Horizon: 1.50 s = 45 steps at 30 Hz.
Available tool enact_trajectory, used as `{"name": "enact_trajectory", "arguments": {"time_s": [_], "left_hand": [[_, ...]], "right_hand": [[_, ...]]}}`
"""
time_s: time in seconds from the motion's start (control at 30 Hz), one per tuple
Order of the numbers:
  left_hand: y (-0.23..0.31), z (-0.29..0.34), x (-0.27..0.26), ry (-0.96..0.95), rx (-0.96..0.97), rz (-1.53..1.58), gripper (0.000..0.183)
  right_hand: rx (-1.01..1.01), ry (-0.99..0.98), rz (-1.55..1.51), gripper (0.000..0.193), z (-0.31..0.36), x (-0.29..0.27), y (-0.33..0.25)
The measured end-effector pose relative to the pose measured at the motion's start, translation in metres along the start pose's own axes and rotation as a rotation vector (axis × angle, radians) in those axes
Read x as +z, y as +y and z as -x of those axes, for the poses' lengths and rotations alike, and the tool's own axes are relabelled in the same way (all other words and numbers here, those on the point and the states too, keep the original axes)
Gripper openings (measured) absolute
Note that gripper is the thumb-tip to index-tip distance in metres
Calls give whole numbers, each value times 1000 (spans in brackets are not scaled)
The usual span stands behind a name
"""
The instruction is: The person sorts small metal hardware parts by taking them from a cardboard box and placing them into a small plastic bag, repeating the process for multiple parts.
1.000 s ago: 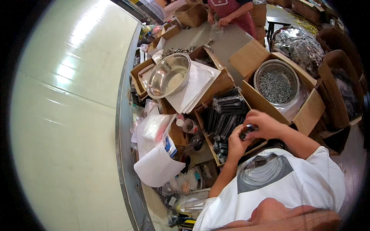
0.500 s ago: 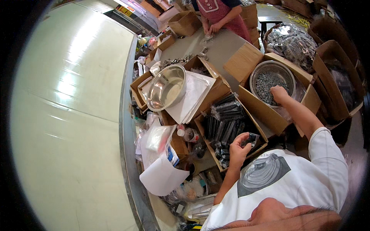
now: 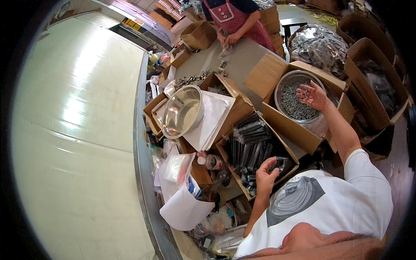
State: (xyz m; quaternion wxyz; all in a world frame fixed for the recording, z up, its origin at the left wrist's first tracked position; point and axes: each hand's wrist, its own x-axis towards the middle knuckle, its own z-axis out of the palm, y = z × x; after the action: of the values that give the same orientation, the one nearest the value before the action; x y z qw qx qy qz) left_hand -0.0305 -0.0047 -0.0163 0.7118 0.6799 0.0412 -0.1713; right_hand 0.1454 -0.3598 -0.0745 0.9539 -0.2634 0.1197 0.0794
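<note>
My right hand (image 3: 318,99) is palm up over a steel bowl (image 3: 321,81) of small grey screws. A few screws (image 3: 305,93) rest on its outstretched fingers. The loose screws (image 3: 297,102) fill the bowl, which sits in an open cardboard box (image 3: 289,123). In my left hand (image 3: 265,175), thumb and fingers pinch a small clear plastic bag (image 3: 281,164) with something dark in it. That hand is at the near right edge of a carton of black plastic-wrapped parts (image 3: 249,149).
An empty steel basin (image 3: 184,113) tilts on papers (image 3: 219,115) at the left. Beyond it, metal parts (image 3: 193,80) lie on the grey table (image 3: 242,60), where a person in a red apron (image 3: 232,21) handles a clear bag. Cartons with bagged parts (image 3: 318,47) stand far right.
My right hand has come up from among the screws and turned palm up with a few on it. My left hand still holds the bag, its wrist slightly turned.
</note>
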Motion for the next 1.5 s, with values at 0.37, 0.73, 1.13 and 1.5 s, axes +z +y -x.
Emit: {"name": "enact_trajectory", "arguments": {"time_s": [0.37,0.73,1.13,1.5], "left_hand": [[-15,-2,-5,-14,120,-30,44],[-14,-3,-12,-25,87,-18,43],[-30,3,-21,-14,157,-37,41],[-24,3,-17,1,166,-13,42]], "right_hand": [[13,-101,124,33,2,6,0],[132,-268,41,41,28,46,26],[188,-250,146,47,69,106,70],[349,-386,169,47,105,147,103]]}}
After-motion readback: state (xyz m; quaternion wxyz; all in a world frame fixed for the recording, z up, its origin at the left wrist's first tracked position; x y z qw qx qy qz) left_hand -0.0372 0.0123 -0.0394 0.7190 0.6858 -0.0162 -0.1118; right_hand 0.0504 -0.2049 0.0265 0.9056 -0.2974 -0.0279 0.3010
